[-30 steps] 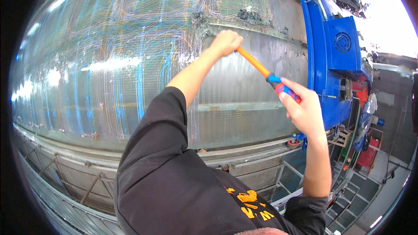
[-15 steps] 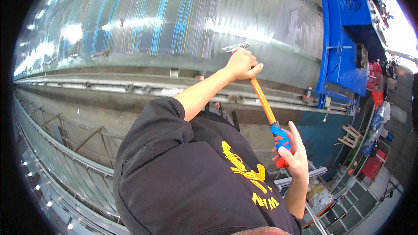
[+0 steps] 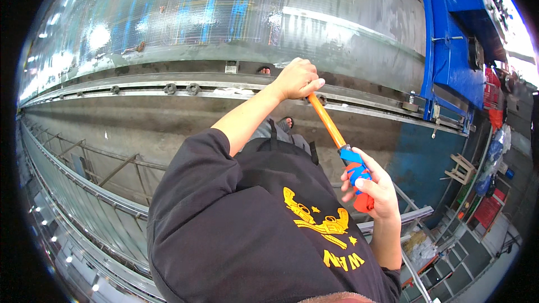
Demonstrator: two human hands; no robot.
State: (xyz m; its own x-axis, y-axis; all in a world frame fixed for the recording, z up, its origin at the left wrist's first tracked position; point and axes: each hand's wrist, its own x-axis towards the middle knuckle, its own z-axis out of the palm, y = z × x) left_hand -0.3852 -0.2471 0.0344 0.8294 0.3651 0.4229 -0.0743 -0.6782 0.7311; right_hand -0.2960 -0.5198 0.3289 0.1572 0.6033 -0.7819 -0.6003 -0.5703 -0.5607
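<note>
My left hand [image 3: 297,79] is closed round the upper end of an orange pole [image 3: 329,124], over the near edge of a wide glossy surface [image 3: 348,33]. A thin pale metal head barely shows beyond my knuckles; my hand hides most of it. Toward my body, the pole ends in a grip wound with blue and red wrapping [image 3: 357,175]. My right hand [image 3: 382,191] has its thumb and fingers around that grip. The pole slants down to the right, between my two hands.
Fine blue and coloured lines [image 3: 213,0] run over the left of the glossy surface. A metal rail [image 3: 140,87] borders its near side. Blue machinery [image 3: 460,50] stands at right, near a small wooden stool [image 3: 461,168]. Another railing [image 3: 106,188] lies at left.
The pole and both hands have shifted slightly left relative to the surface, drawing the metal head nearer its edge. My right hand's fingers have closed more around the grip.
</note>
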